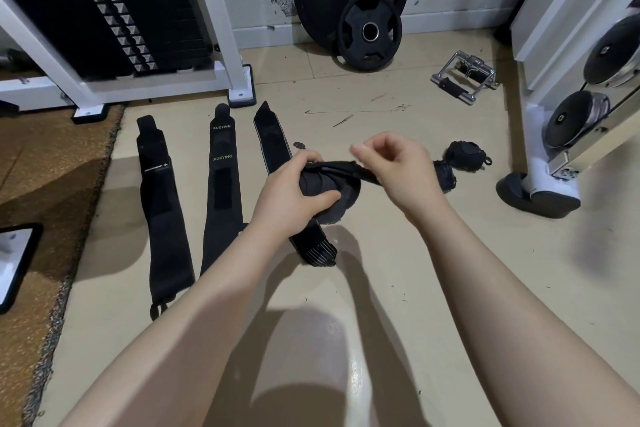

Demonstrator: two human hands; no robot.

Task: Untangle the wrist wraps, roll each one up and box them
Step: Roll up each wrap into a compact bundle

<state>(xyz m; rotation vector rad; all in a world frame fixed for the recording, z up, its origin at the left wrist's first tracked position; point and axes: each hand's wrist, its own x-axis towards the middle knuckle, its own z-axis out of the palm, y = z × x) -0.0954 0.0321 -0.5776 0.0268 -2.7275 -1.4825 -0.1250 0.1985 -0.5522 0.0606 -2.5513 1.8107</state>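
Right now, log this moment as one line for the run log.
stage: rolling | left hand: grips wrap roll | right hand: pinches its tail | flat wraps: three on floor | rolled wraps: two | box: not visible

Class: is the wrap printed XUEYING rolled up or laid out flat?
Laid out flat. The XUEYING wrap lies stretched full length on the floor, with no coil in it.

Bright overhead light, soft floor (pixel 450 288) shadows, wide-angle edge distortion

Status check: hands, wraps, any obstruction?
Left hand grips half-rolled wrap; right hand pinches its tail. Three flat wraps on floor. Nothing obstructing.
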